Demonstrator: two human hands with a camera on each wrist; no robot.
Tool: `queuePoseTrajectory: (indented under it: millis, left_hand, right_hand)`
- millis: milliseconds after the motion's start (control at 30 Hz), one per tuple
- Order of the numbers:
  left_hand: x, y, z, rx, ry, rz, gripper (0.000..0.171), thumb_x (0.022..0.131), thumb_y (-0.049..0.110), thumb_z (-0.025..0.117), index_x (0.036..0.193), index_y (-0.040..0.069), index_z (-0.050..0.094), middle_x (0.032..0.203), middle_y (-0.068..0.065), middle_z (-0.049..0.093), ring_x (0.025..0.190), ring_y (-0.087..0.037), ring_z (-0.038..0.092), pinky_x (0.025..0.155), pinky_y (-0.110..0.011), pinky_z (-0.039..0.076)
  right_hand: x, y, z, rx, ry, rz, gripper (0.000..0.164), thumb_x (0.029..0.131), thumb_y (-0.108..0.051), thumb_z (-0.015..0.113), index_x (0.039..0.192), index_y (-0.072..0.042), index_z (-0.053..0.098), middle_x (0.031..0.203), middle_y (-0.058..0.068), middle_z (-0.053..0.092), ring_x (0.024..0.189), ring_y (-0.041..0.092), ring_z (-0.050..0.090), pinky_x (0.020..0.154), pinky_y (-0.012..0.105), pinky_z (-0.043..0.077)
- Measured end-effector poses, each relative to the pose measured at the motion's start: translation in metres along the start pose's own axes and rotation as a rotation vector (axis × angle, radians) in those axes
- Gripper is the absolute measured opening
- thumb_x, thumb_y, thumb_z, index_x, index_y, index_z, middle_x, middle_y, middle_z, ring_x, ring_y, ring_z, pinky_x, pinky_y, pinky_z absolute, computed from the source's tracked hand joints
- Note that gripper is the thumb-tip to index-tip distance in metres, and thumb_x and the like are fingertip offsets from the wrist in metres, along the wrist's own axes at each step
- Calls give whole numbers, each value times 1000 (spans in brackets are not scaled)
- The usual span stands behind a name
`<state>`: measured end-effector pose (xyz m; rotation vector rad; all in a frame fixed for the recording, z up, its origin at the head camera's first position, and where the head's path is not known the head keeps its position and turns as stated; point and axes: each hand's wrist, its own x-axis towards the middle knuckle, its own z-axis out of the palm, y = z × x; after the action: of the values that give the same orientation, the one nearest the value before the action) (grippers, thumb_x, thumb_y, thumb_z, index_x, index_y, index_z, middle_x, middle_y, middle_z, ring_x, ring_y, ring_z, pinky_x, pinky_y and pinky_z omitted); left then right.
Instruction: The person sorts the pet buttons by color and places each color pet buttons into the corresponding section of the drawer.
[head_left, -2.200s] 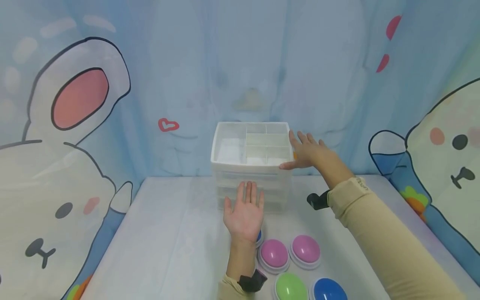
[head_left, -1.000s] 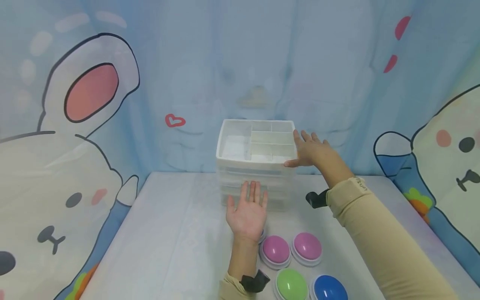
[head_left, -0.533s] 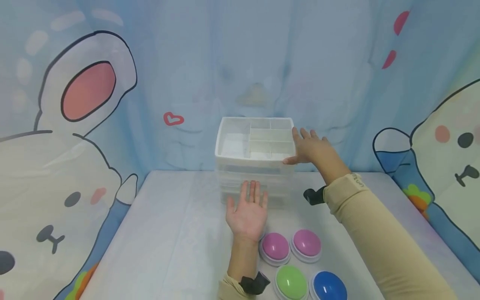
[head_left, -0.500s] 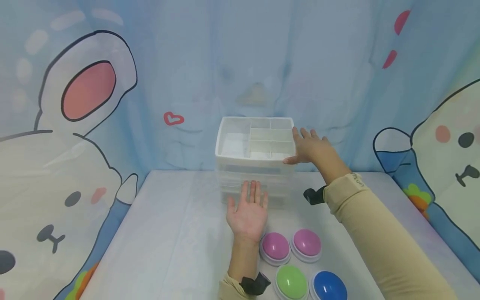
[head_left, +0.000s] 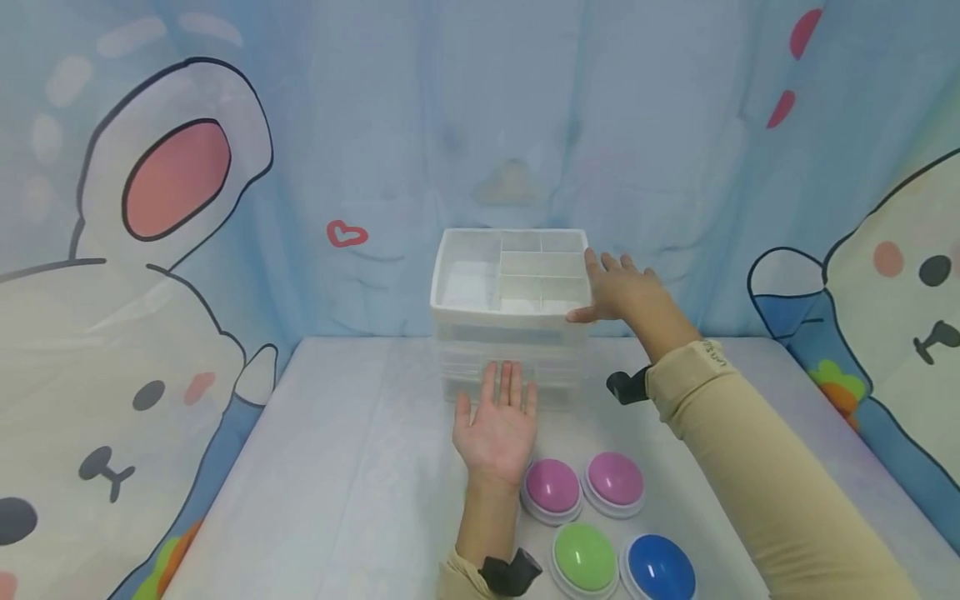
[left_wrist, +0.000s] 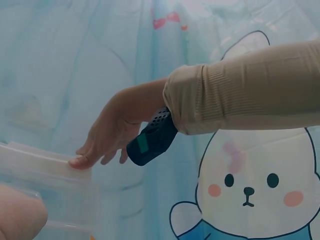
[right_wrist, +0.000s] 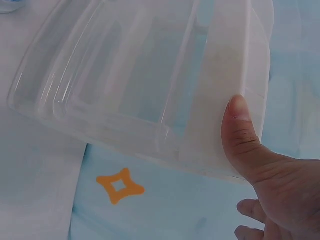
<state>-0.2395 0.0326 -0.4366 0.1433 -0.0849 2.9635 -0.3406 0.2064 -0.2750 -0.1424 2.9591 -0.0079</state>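
Observation:
A translucent white plastic drawer organizer [head_left: 510,308] stands at the back of the table, its top tray divided into several compartments. My right hand [head_left: 622,292] lies along its right side, fingers spread and straight. In the right wrist view the thumb [right_wrist: 240,130] touches the organizer's front upper rim, while the other fingers extend past the side, partly hidden. In front of the drawers my left hand [head_left: 497,433] is held palm up with extended fingers and nothing in it. Whether its fingertips touch the drawer front cannot be told.
Right of the left forearm sit two pink dome buttons [head_left: 552,486], a green dome button [head_left: 585,557] and a blue dome button [head_left: 662,568], all on white bases. The white-covered table [head_left: 360,467] meets a blue cartoon curtain [head_left: 375,125] behind the organizer.
The head view has shifted slightly, so the organizer sits a little higher and further right in the picture. Both hands keep nearly the same pose beside and before the organizer.

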Motion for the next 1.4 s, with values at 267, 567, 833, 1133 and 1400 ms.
queuePoseTrajectory:
  millis: [267,567,833,1133,1400]
  left_hand:
    - [-8,0,1,-19,20,7,65,99,49,15,153,14,10,158,-5,10,148,-20,8,122,-38,9]
    - [-16,1,1,-39,27,6,64,99,48,15,153,15,12,158,-4,11,148,-20,9,121,-37,12]
    - [-23,1,-1,-31,23,5,64,99,49,13,153,15,11,159,-4,9,148,-20,9,121,-37,14]
    - [-31,-2,1,-19,39,12,64,99,48,14,153,14,12,156,-6,16,148,-21,10,120,-37,17]
    - [-33,-6,3,-27,7,0,64,99,47,15,153,14,8,160,-5,7,149,-21,5,121,-36,14]
  right_hand:
    - [0,-3,-2,-9,-29,2,106,87,-51,62,149,5,-3,153,31,12,140,51,9,109,68,21]
    - [2,-8,-11,5,-95,23,106,88,-43,64,148,7,-8,154,30,7,141,50,3,112,66,15]
    - [-1,-15,-11,-43,-60,50,106,86,-42,68,148,8,-2,155,28,7,142,49,3,113,65,12]
    - [2,-14,-11,-127,-38,53,106,83,-38,72,146,12,3,154,30,8,142,49,3,112,68,9]
    - [2,-7,-12,-98,-26,36,105,84,-36,71,146,12,1,154,32,5,141,50,2,113,66,11]
